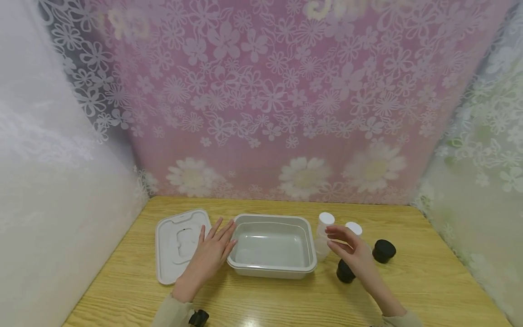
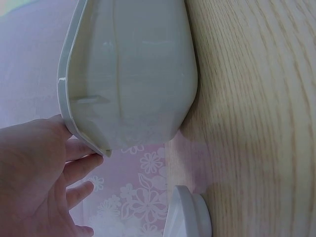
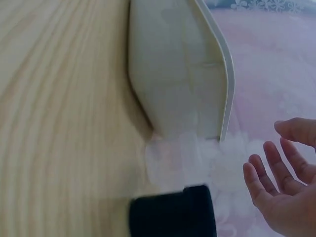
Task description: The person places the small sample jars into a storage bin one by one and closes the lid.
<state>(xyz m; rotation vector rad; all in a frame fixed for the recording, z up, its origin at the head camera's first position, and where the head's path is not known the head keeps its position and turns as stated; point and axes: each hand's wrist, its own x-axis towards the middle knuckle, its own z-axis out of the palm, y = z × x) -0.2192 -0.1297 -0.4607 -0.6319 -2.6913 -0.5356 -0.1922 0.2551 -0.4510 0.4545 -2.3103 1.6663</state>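
Left hand [image 1: 209,255] palm down at the left end of a pale rectangular container [image 1: 271,274], wrist bent up from the near edge, fingers spread and fairly straight, thumb and index touching the rim; impossible to tell how firmly. Right hand [image 1: 356,255] raised beyond the container's right end, in front of the white-capped bottles, fingers gently bent, thumb and fingertips apart, grip loose.

Partly covered by the left hand: a flat white lid [image 1: 166,247], lying left of the container. Behind the right hand: most of the farther bottle, only its white cap [image 1: 353,228] clear to see. Partly hidden by the same hand: the nearer round black piece [image 1: 344,272]. Cut off in the wrist views: the container's far part, and in the right one, the black piece.

Centre of the wooden table [image 1: 425,272]: the container, upright and uncovered, inner floor shining with reflected light. Just right of it: the nearer bottle [image 1: 322,250], translucent, contents hard to make out. Farther right: another black piece [image 1: 384,251].
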